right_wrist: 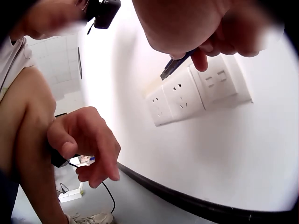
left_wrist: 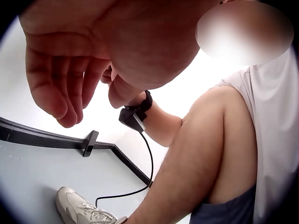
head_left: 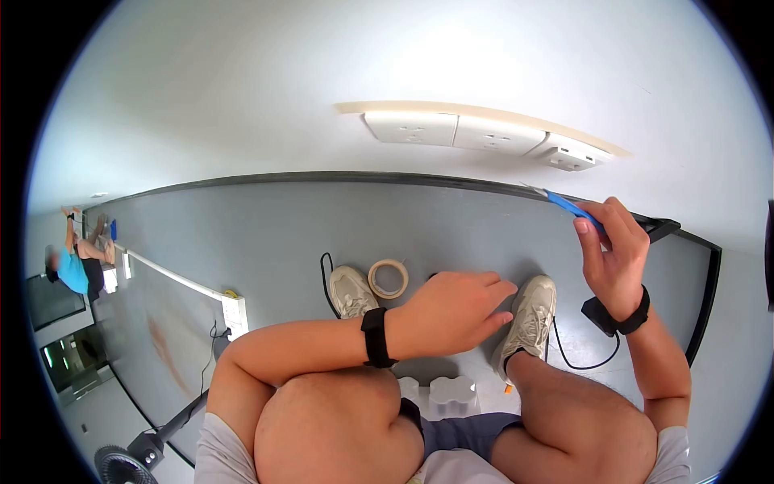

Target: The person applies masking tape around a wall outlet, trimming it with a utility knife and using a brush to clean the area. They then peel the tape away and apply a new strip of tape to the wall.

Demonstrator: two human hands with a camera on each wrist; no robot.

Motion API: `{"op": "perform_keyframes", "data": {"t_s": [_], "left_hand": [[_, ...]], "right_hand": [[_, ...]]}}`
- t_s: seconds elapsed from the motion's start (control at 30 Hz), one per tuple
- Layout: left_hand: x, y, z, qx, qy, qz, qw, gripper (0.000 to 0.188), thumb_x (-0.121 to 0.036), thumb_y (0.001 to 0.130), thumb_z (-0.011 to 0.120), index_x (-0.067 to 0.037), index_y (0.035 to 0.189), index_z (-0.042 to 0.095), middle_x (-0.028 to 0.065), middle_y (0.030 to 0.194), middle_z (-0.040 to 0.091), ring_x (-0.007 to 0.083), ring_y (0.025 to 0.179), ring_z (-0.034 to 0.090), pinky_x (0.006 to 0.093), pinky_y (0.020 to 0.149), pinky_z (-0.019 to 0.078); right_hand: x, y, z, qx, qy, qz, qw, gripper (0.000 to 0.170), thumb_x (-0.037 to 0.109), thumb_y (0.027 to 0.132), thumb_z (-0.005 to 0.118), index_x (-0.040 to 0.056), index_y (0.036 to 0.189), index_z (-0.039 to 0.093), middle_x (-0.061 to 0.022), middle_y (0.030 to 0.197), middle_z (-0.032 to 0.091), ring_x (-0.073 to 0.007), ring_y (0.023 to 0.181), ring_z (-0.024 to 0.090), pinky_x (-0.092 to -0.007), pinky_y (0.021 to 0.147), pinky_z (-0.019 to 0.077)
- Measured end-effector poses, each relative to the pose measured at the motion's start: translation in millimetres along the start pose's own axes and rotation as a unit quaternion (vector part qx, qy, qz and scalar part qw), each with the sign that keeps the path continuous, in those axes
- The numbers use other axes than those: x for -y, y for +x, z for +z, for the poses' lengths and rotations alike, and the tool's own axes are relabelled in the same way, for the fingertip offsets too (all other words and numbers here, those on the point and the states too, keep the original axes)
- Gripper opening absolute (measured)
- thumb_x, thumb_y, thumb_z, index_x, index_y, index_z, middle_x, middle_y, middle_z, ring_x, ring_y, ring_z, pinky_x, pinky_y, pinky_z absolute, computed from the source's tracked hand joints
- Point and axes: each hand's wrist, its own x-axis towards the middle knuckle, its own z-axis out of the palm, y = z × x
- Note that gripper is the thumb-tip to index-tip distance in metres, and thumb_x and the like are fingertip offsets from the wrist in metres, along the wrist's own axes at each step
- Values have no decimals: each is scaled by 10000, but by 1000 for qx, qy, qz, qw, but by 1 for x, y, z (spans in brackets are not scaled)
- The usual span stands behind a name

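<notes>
My right hand (head_left: 617,258) grips a blue utility knife (head_left: 571,206) between thumb and fingers, its blade out and pointing up and left. In the head view the knife overlaps the foot of the wall, below a row of white wall sockets (head_left: 411,127). A strip of beige tape (head_left: 351,106) runs along the sockets' upper edge. My left hand (head_left: 451,315) hovers between the shoes, palm down, fingers loosely bent and holding nothing. The right wrist view shows the knife (right_wrist: 176,65) in front of the sockets (right_wrist: 182,100), its handle partly hidden by the hand.
A roll of masking tape (head_left: 388,278) lies on the grey floor by the left shoe (head_left: 351,292). A dark skirting (head_left: 322,177) edges the wall. Black cables loop near both shoes. A white power strip (head_left: 235,315) and a fan (head_left: 125,464) stand left; another person (head_left: 72,270) is far left.
</notes>
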Motion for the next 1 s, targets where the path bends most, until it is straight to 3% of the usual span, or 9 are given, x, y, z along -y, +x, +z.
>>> {"op": "perform_keyframes", "data": {"t_s": [0.13, 0.33, 1.0], "left_hand": [[2, -6, -1, -8, 0, -1, 1000, 353, -258, 1034, 709, -22, 1295, 687, 149, 1027, 702, 383, 902, 716, 487, 756, 584], [5, -14, -5, -12, 5, -6, 1000, 364, -257, 1037, 710, -30, 1321, 690, 144, 1014, 699, 379, 882, 709, 480, 746, 575], [7, -19, -5, 13, 20, -18, 1000, 365, -265, 1032, 714, -32, 1312, 686, 135, 1024, 714, 371, 899, 721, 480, 745, 588]], "right_hand": [[14, 23, 8, -9, 5, -57, 998, 136, 6, 1006, 754, -12, 1141, 747, -112, 809, 602, -211, 639, 625, -307, 582, 517], [23, 40, 18, -51, -9, -68, 996, 237, -9, 992, 766, -2, 1230, 764, -114, 850, 620, -218, 677, 640, -315, 620, 550], [27, 55, 33, -81, -11, -61, 995, 232, 15, 991, 776, 26, 1222, 768, -105, 869, 620, -220, 708, 624, -330, 666, 557]]}}
